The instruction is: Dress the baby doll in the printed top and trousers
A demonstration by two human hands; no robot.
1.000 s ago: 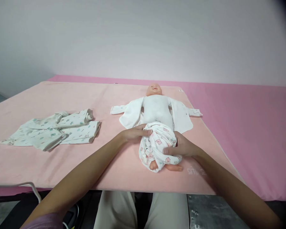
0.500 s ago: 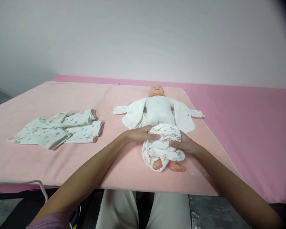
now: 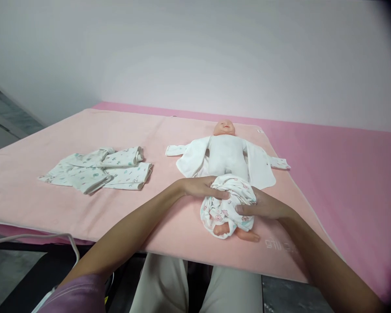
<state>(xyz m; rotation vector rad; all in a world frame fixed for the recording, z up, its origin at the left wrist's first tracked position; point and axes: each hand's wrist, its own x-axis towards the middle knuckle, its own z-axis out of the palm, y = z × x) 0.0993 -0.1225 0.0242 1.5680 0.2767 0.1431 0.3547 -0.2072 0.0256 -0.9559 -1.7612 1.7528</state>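
Observation:
A baby doll (image 3: pixel 227 154) lies on its back, head away from me, with a white top (image 3: pixel 260 167) spread open under its white body and its arms in the sleeves. Printed baby pants (image 3: pixel 230 204) are bunched round the doll's legs, and its feet (image 3: pixel 247 235) stick out at the near end. My left hand (image 3: pixel 203 188) grips the pants from the left, thumb on top. From the right, my right hand (image 3: pixel 262 205) holds them too, its thumb over the cloth. The fingers of both hands are partly hidden by the cloth.
Folded baby clothes (image 3: pixel 97 169) with a green print lie to the left on the peach mat (image 3: pixel 169 226). The mat covers part of a pink table surface (image 3: pixel 339 187) against a pale wall. A white cable (image 3: pixel 68 237) hangs by the near left edge.
My view has swung slightly left, so everything sits further right. The pants look more bunched at the top, and more of the doll's lower body shows. Both hands keep their hold.

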